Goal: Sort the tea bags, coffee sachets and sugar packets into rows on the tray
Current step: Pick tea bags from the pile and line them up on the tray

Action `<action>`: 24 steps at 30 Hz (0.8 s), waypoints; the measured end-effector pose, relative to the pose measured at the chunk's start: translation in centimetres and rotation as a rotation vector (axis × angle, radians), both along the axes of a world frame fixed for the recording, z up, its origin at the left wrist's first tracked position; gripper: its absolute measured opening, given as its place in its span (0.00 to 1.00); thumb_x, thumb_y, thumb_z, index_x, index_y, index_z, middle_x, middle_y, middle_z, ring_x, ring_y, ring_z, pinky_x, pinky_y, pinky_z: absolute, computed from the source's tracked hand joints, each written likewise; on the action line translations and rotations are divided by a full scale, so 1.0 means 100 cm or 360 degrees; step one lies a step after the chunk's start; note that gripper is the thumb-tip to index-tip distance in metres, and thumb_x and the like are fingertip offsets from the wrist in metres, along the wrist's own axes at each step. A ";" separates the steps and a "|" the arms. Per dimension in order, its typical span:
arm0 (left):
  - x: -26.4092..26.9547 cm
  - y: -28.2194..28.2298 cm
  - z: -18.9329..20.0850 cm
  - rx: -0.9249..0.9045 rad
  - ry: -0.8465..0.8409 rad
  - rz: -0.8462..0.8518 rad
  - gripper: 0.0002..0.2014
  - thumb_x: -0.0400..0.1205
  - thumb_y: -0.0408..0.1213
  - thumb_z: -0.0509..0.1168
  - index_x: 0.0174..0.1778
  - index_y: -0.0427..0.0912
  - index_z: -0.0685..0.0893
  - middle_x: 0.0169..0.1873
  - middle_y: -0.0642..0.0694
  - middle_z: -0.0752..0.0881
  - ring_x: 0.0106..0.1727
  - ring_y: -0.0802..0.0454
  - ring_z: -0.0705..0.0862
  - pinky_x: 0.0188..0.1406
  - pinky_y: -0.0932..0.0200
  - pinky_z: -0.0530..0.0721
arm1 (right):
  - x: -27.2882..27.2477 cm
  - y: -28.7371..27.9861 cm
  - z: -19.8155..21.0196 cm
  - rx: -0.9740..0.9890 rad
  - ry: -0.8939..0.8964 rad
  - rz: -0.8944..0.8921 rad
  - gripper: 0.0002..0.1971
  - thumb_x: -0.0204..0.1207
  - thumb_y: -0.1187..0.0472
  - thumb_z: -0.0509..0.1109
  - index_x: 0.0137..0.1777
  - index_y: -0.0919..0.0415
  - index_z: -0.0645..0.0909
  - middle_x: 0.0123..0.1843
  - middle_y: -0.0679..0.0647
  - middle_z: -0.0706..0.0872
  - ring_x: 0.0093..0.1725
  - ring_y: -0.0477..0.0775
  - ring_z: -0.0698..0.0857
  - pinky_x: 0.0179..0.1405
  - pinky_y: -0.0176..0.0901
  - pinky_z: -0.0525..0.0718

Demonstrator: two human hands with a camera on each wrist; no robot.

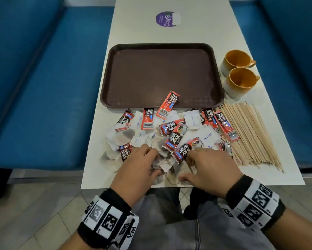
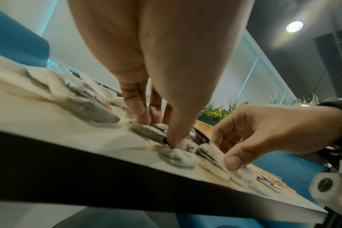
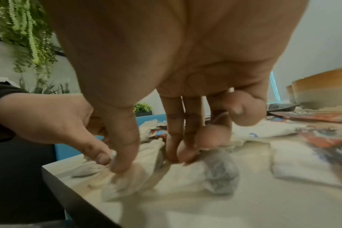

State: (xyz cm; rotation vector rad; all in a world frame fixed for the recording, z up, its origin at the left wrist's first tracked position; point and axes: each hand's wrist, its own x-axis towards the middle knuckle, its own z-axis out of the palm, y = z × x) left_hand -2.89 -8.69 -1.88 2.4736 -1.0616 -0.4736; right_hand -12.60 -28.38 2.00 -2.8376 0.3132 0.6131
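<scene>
Left hand palm-down at the near table edge, fingers bent down into the tea bags; thumb tip presses one, other fingertips touch another just beyond it. Whether it actually pinches a bag, can't tell. Right hand just beside it, same pose: thumb presses a tea bag flat on the table, fingers curl down onto a second bag. Grip vs. plain press: can't tell.

Just past both hands' fingertips: mixed pile of red Kopi Juan coffee sachets, white sugar packets and more tea bags. Beyond the pile, brown tray, bare except one coffee sachet lying over its near rim.

Right of the right hand: wooden stirrers spread flat. Further out, beside the tray's right edge, two orange cups, touching. Blue bench seats flank the white table.
</scene>
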 end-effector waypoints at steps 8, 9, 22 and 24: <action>0.003 0.007 -0.008 -0.0191 -0.0114 0.0051 0.09 0.75 0.36 0.80 0.47 0.45 0.88 0.44 0.51 0.84 0.47 0.47 0.82 0.41 0.55 0.80 | 0.005 -0.014 -0.002 0.0502 -0.0182 -0.0249 0.04 0.78 0.51 0.75 0.44 0.47 0.83 0.43 0.41 0.86 0.45 0.45 0.84 0.46 0.47 0.85; 0.004 0.009 -0.008 -0.0217 -0.0119 0.0077 0.09 0.74 0.35 0.80 0.46 0.45 0.88 0.43 0.51 0.83 0.46 0.48 0.82 0.40 0.53 0.82 | 0.005 -0.016 -0.001 0.0578 -0.0223 -0.0277 0.04 0.77 0.54 0.76 0.43 0.48 0.84 0.41 0.41 0.88 0.44 0.43 0.85 0.45 0.46 0.84; 0.010 0.016 0.038 -0.0582 -0.0061 0.0037 0.12 0.83 0.46 0.73 0.62 0.52 0.83 0.46 0.60 0.82 0.44 0.64 0.79 0.46 0.71 0.77 | 0.023 -0.011 0.029 0.1000 -0.0706 -0.0131 0.10 0.77 0.66 0.79 0.45 0.47 0.93 0.42 0.39 0.88 0.47 0.45 0.86 0.44 0.29 0.79; 0.010 0.012 0.039 -0.0627 -0.0050 0.0041 0.13 0.83 0.46 0.73 0.62 0.50 0.85 0.47 0.61 0.84 0.44 0.66 0.80 0.47 0.74 0.76 | 0.024 -0.002 0.025 0.1042 -0.0704 -0.0181 0.09 0.75 0.65 0.81 0.46 0.48 0.92 0.41 0.40 0.89 0.44 0.44 0.87 0.45 0.35 0.85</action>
